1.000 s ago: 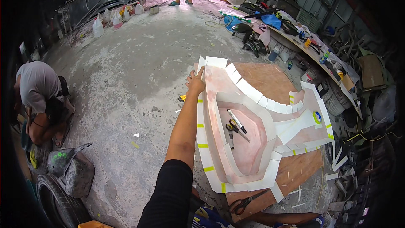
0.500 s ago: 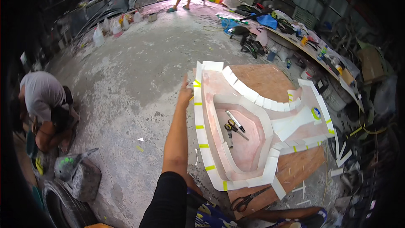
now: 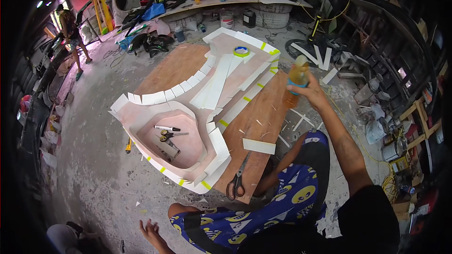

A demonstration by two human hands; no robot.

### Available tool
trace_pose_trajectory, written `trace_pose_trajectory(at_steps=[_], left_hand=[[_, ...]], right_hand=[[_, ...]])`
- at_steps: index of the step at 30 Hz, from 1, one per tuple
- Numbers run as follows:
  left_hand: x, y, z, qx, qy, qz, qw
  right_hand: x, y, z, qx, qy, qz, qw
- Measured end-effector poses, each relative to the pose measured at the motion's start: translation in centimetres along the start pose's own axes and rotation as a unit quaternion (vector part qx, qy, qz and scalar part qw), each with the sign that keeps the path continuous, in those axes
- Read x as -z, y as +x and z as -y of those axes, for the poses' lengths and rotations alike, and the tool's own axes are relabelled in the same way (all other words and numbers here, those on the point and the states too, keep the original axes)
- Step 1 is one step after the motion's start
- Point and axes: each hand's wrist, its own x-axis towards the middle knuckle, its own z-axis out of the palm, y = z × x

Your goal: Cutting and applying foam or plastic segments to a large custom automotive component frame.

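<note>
Over the right side of a flat brown wooden board [image 3: 261,122], in the head view, the right hand [image 3: 308,89] was wrapped around a clear bottle of amber liquid with a blue band [image 3: 297,75], which stood nearly upright and slightly blurred. Low on the left, the left hand [image 3: 151,234] hung over the grey concrete floor [image 3: 99,169], its fingers loosely spread and nothing visible in its grasp.

Between the hands, a large pinkish moulded panel [image 3: 234,81] edged with white strips lay on the board, jutting past its left side. Its deep recess held a white-and-black marker pen [image 3: 166,128] and small black-and-yellow scissors [image 3: 165,135]; a yellow-green tape roll with a blue core [image 3: 241,55] lay near its far end. Large black-handled scissors [image 3: 239,174] rested on the board, near the person's blue patterned shorts [image 3: 301,188]. Beyond stood a cluttered tabletop [image 3: 282,1].
</note>
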Motion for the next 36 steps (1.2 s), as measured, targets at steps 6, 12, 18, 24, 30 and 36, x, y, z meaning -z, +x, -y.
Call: trace_pose_trajectory(at_steps=[6, 12, 18, 24, 30, 36], left_hand=[[-5.5, -12.5, -11.6, -0.08, 0.006, 0.044, 0.996], [-24.3, -16.5, -21.5, -0.202, 0.064, 0.217, 0.953], [-51.5, -14.6, -19.3, -0.357, 0.093, 0.474, 0.8], [-61.5, -11.7, -18.0, -0.395, 0.114, 0.529, 0.742], [-63.7, -13.7, -18.8, -0.396, 0.173, 0.569, 0.7], [-64.8, -14.0, -18.5, -0.499, 0.2, 0.542, 0.646]], right_hand=[[-2.2, 2.5, -17.7, -0.037, -0.091, -0.021, 0.995], [-8.8, 0.4, -19.9, 0.003, 0.033, -0.032, 0.999], [-8.7, 0.6, -22.7, -0.037, 0.111, -0.043, 0.992], [-11.1, 1.0, -21.3, 0.041, 0.045, -0.061, 0.996], [-8.8, 0.7, -22.0, 0.008, 0.031, -0.044, 0.999], [-9.5, 0.7, -21.3, -0.034, 0.155, -0.021, 0.987]])
